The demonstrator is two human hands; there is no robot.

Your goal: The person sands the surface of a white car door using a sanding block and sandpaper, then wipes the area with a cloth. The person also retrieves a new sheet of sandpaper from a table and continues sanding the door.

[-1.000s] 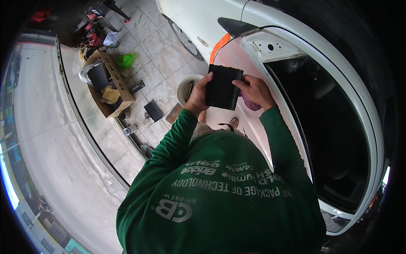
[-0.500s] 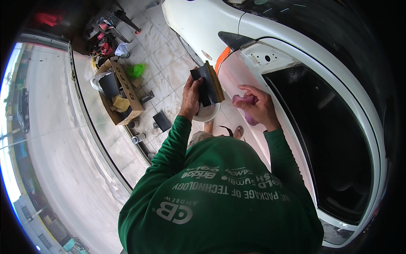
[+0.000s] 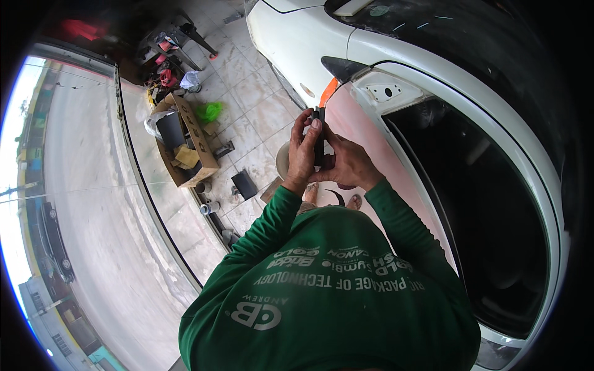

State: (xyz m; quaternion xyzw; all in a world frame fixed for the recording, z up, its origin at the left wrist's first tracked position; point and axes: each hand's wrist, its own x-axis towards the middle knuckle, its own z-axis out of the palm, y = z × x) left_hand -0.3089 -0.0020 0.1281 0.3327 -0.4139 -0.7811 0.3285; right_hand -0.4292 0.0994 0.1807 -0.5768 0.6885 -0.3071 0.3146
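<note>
The person is standing close against the white car's open door frame [image 3: 495,154], with tiled floor [image 3: 253,105] lying free on their left. Left hand [image 3: 301,151] and right hand [image 3: 346,164] are pressing together around a thin black flat pad [image 3: 318,139] (seen edge-on, upright).

A black flat pad [image 3: 318,141] shows against the white car [image 3: 297,43] (its sanded door panel [image 3: 359,130] pinkish); the sleeves [image 3: 266,229] are green.

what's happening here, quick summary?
A person in a green long-sleeved shirt stands beside a white car with its door opening bare. Both hands, left hand and right hand, grip a thin flat black panel edge-on at chest height. An open cardboard box sits on the tiled floor.
</note>
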